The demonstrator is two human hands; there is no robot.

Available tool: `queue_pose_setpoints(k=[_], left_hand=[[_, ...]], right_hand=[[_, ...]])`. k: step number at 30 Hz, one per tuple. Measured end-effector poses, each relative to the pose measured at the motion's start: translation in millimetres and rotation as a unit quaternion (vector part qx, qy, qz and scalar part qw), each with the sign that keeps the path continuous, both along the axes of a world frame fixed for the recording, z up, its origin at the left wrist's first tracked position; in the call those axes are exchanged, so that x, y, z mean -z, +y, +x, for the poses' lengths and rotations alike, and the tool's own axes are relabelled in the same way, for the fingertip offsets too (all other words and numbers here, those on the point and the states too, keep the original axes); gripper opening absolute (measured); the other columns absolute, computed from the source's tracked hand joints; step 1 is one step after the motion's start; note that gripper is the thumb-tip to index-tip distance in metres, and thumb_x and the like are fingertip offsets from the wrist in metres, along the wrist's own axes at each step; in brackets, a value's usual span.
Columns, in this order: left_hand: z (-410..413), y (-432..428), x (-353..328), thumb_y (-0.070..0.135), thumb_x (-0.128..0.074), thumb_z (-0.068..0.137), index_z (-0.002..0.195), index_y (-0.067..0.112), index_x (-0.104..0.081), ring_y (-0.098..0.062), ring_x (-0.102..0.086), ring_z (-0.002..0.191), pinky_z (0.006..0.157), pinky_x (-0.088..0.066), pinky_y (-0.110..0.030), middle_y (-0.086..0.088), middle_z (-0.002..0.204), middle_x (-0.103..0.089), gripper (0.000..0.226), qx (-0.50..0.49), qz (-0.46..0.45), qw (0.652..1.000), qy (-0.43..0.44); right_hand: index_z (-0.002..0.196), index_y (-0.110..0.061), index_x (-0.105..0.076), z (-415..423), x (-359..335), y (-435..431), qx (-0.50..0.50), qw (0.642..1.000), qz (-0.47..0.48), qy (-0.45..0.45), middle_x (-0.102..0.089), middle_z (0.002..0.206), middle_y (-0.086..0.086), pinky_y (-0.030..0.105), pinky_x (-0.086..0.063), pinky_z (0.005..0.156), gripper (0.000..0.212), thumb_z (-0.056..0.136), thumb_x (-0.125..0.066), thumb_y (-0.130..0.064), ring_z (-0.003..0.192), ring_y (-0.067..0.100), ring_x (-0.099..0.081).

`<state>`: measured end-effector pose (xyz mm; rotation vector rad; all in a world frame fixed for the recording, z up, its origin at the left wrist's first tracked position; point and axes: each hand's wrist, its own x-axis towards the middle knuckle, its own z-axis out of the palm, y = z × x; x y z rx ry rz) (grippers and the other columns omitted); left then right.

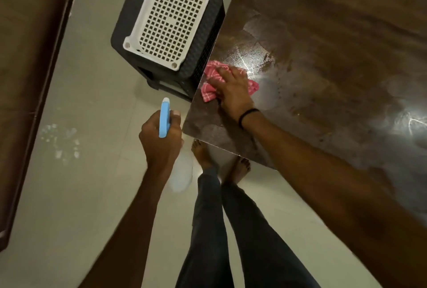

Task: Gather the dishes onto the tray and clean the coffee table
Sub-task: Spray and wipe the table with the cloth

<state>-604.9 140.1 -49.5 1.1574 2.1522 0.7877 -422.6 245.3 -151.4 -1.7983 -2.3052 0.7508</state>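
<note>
At the near corner of the coffee table [323,68], I have the right hand [231,88] laid over a bunched pink checked cloth [209,93], fingers close together and pressing it to the glossy top just inside the edge. The left hand [159,139] hangs off the table, fingers curled round the blue head of a spray bottle [164,116]. I see no dishes on the table, and the white perforated tray [150,55] sits on a dark stool [126,14] beside that edge, so I judge this to be the wiping step. A wet sheen lies just beyond the cloth. I would flatten the cloth, use even pressure, and work in overlapping strokes from the edge inward, so the wet is not pushed over the edge toward the tray.
</note>
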Motion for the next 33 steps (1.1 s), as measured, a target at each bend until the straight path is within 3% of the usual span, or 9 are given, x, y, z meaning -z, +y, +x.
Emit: queue_pose_setpoints(k=[2, 5, 7, 13, 16, 19, 24, 28, 33], left_hand=[[0, 2, 5, 0.040, -0.061, 0.091, 0.086, 0.008, -0.063, -0.034, -0.062, 0.050, 0.049, -0.056, -0.049, -0.012, 0.072, -0.064, 0.032, -0.004, -0.002, 1.000, -0.015], [4, 8, 9, 0.047, -0.059, 0.086, 0.089, 0.009, -0.063, -0.036, -0.063, 0.054, 0.052, -0.056, -0.051, -0.013, 0.075, -0.065, 0.038, -0.010, -0.003, 0.999, -0.036], [8, 12, 7, 0.050, -0.059, 0.086, 0.095, 0.008, -0.065, -0.032, -0.065, 0.056, 0.054, -0.059, -0.049, -0.010, 0.079, -0.068, 0.043, -0.004, -0.004, 0.999, -0.031], [17, 17, 1, 0.041, -0.062, 0.088, 0.094, 0.013, -0.064, -0.032, -0.065, 0.058, 0.056, -0.059, -0.049, -0.008, 0.078, -0.066, 0.029, 0.000, -0.011, 1.000, -0.008], [19, 11, -1, 0.037, -0.062, 0.089, 0.090, 0.010, -0.064, -0.034, -0.063, 0.061, 0.056, -0.058, -0.050, -0.009, 0.075, -0.063, 0.027, 0.006, -0.010, 1.000, -0.012], [30, 7, -8, 0.036, -0.064, 0.091, 0.096, 0.009, -0.064, -0.031, -0.065, 0.063, 0.061, -0.060, -0.050, -0.011, 0.080, -0.066, 0.028, 0.034, -0.019, 0.999, -0.015], [64, -8, -16, 0.029, -0.067, 0.094, 0.091, 0.013, -0.062, -0.030, -0.064, 0.058, 0.060, -0.060, -0.049, -0.010, 0.070, -0.063, 0.017, 0.119, -0.021, 0.992, -0.037], [96, -12, -15, 0.025, -0.068, 0.093, 0.094, 0.009, -0.065, -0.029, -0.065, 0.061, 0.063, -0.060, -0.049, -0.010, 0.072, -0.064, 0.016, 0.132, -0.046, 0.987, -0.073], [135, -13, -12, 0.021, -0.069, 0.091, 0.094, 0.005, -0.067, -0.018, -0.061, 0.058, 0.058, -0.057, -0.038, -0.001, 0.067, -0.060, 0.016, 0.176, -0.080, 0.978, -0.082]], right_hand=[[0.141, -0.032, -0.052, -31, -7, -30, 0.019, 0.999, -0.022, 0.030, -0.033, 0.159, 0.007, 0.064, -0.006, 0.120, 0.056, 0.088, -0.068, -0.024, 0.148, 0.039, -0.018], [0.142, -0.032, -0.050, -29, 0, -93, -0.217, 0.975, -0.017, 0.034, -0.036, 0.157, 0.009, 0.070, -0.010, 0.116, 0.060, 0.086, -0.069, -0.025, 0.147, 0.042, -0.021], [0.140, -0.033, -0.053, 1, 4, -97, -0.301, 0.954, 0.001, 0.007, -0.038, 0.157, 0.008, 0.068, -0.013, 0.117, 0.059, 0.086, -0.072, -0.021, 0.147, 0.041, -0.024], [0.143, -0.036, -0.048, -36, -11, -71, -0.035, 0.998, -0.058, -0.004, -0.027, 0.162, 0.005, 0.063, 0.002, 0.119, 0.062, 0.085, -0.068, -0.045, 0.150, 0.037, -0.011], [0.148, -0.040, -0.040, -54, -4, -105, -0.112, 0.991, -0.074, -0.001, -0.025, 0.163, 0.001, 0.060, 0.008, 0.120, 0.062, 0.092, -0.063, -0.025, 0.151, 0.035, -0.009], [0.146, -0.041, -0.042, -7, -2, -108, -0.213, 0.975, -0.049, -0.035, -0.026, 0.163, 0.001, 0.063, -0.005, 0.120, 0.057, 0.093, -0.062, -0.030, 0.151, 0.036, -0.011], [0.148, -0.037, -0.042, 35, -22, -131, -0.091, 0.988, -0.122, -0.007, -0.019, 0.165, 0.002, 0.061, 0.001, 0.121, 0.055, 0.096, -0.060, -0.034, 0.152, 0.036, -0.005], [0.151, -0.035, -0.035, 51, -25, -166, -0.011, 0.990, -0.139, 0.020, -0.017, 0.165, 0.006, 0.058, 0.012, 0.118, 0.069, 0.090, -0.065, -0.046, 0.151, 0.037, -0.003], [0.151, -0.037, -0.033, 70, -14, -204, 0.070, 0.990, -0.124, -0.005, -0.028, 0.161, 0.006, 0.068, -0.015, 0.117, 0.072, 0.088, -0.063, -0.056, 0.149, 0.038, -0.018]])
